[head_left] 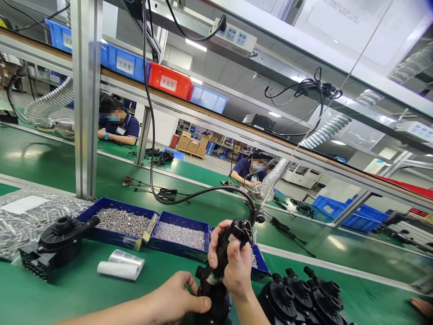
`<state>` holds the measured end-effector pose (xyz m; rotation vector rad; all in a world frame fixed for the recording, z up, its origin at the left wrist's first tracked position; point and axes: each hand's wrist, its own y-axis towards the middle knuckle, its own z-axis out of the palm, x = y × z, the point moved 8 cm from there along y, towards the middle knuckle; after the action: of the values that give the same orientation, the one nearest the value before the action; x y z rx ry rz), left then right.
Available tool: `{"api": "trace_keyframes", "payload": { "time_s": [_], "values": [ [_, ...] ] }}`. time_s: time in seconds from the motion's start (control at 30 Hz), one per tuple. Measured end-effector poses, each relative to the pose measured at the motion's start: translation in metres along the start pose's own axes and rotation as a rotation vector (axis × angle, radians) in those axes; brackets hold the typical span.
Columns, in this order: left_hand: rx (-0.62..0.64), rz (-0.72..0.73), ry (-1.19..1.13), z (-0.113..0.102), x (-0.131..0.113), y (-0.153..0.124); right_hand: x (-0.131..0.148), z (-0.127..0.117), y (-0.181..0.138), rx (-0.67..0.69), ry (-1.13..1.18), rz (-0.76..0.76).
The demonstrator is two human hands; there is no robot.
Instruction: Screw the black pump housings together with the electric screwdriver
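Note:
Near the bottom centre, my right hand (235, 266) is wrapped round a black corded electric screwdriver (223, 250), which is tilted with its tip end pointing down. Under it, my left hand (179, 295) grips a black plastic pump (216, 302) between thumb and fingers. The screwdriver's lower end meets the pump's top; the exact contact point is hidden. Behind my hands stand a blue tray of long screws (123, 222), a blue tray of small metal parts (181, 235) and a third blue tray (260, 264), partly covered by my right hand.
Another black pump (61, 243) sits at left beside a bag of metal parts (30, 221) and a rolled clear sheet (120, 266). Several pumps (297, 295) stand at right. The screwdriver's cable (152, 135) hangs from above. Two co-workers sit across the bench.

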<state>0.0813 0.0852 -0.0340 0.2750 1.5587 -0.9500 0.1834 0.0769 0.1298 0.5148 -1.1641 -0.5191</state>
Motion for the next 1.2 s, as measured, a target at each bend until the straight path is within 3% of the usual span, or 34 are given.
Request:
{"api": "trace_keyframes", "payload": {
  "time_s": [0.37,0.73,1.03,1.2],
  "values": [
    [-0.025,-0.053,-0.026,-0.002,0.006,0.003,0.000,0.000,0.003,0.009,-0.010,-0.021],
    [-0.035,-0.010,-0.031,-0.002,0.000,0.000,0.001,0.004,0.001,0.027,-0.014,-0.007],
    [-0.050,-0.078,-0.123,0.000,0.002,0.002,0.002,0.004,0.001,0.015,-0.022,-0.019],
    [-0.064,-0.058,-0.136,0.002,0.000,0.001,0.008,0.013,0.002,0.080,0.140,0.039]
  ]
}}
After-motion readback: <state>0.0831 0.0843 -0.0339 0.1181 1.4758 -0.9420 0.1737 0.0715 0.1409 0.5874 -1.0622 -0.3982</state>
